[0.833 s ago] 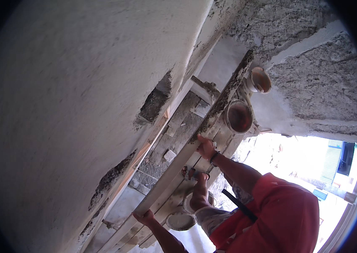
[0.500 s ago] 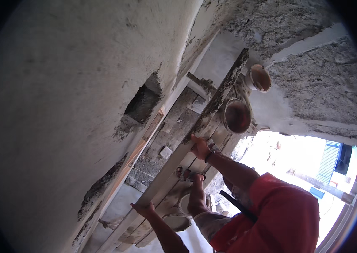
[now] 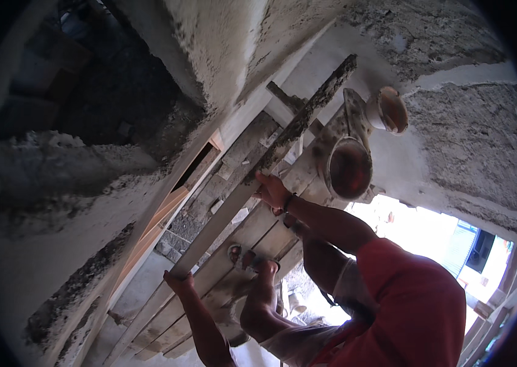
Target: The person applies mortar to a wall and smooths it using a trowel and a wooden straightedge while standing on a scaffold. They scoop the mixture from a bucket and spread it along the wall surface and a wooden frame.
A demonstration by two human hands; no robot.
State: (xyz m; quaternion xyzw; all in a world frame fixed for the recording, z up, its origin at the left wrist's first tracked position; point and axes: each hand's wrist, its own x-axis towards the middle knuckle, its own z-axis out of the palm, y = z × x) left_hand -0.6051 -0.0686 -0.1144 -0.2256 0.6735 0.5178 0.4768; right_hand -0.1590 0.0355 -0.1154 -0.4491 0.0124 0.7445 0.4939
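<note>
My two hands hold a long, narrow straightedge board, grey and smooth between them, its upper stretch caked with dark mortar. My left hand is closed on its lower end. My right hand wraps round it further up, just below the caked part; a dark band circles that wrist. The board slants over the wooden planks on which my sandalled feet stand. To its left rises the plastered wall, with a large dark opening in it.
Two mortar-stained buckets stand to the right of the board: a bigger bucket and a smaller bucket beyond it. Rubble lies below, between planks and wall. Rough, partly plastered wall fills the upper right. Bright daylight enters at the right.
Both hands and the board have shifted left, toward the wall, and the board now stands apart from the planks. My view has turned, bringing the large wall opening closer.
</note>
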